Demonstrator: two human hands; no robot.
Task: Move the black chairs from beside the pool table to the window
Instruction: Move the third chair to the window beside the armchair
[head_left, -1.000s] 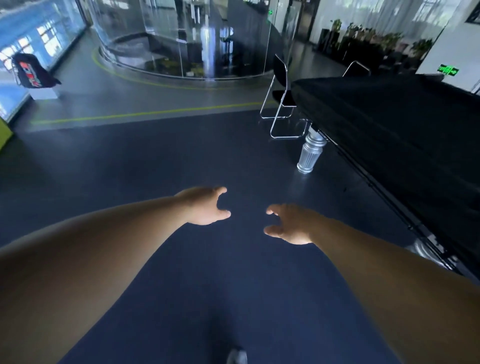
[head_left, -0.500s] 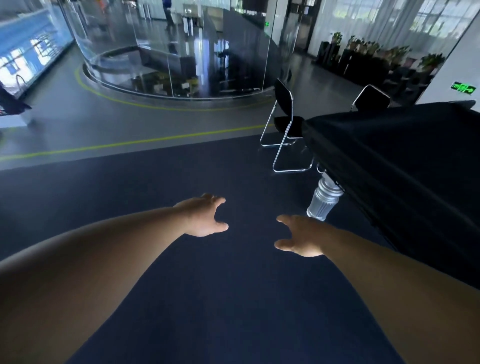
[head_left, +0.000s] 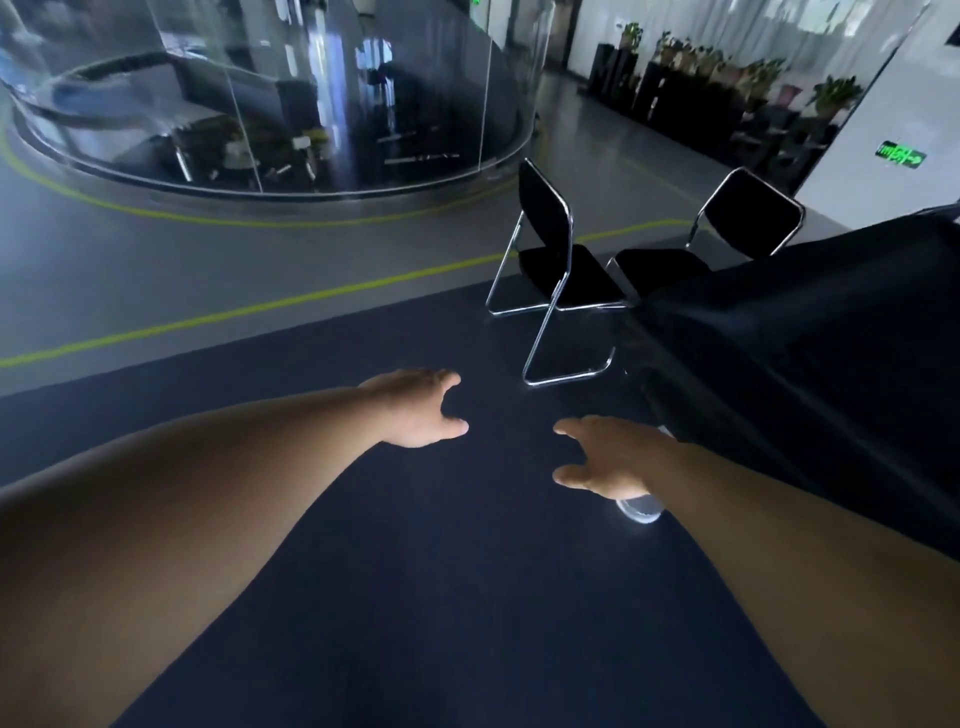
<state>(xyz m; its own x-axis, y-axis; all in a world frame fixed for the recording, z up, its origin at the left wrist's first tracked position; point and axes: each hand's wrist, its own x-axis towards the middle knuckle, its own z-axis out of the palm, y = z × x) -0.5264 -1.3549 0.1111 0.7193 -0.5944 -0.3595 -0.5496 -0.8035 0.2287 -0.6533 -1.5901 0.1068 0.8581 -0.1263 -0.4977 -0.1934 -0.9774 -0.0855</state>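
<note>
Two black chairs with chrome frames stand at the far end of the pool table (head_left: 810, 364), which is draped in black cloth. The nearer chair (head_left: 550, 244) is seen side-on, its back to the left. The second chair (head_left: 748, 218) faces it, partly hidden by the table's corner. My left hand (head_left: 415, 410) and my right hand (head_left: 608, 457) are stretched out in front of me over the dark carpet, fingers spread, holding nothing. Both hands are well short of the chairs.
A silver ribbed table leg (head_left: 641, 509) peeks out under my right wrist. A curved glass wall (head_left: 311, 104) rings the left background, with yellow-green floor lines (head_left: 260, 306) before it. Dark planters with plants (head_left: 727, 93) line the back right.
The view has advanced toward the chairs, which now appear larger and closer. The second chair has come into fuller view. My hands stay open and outstretched.
</note>
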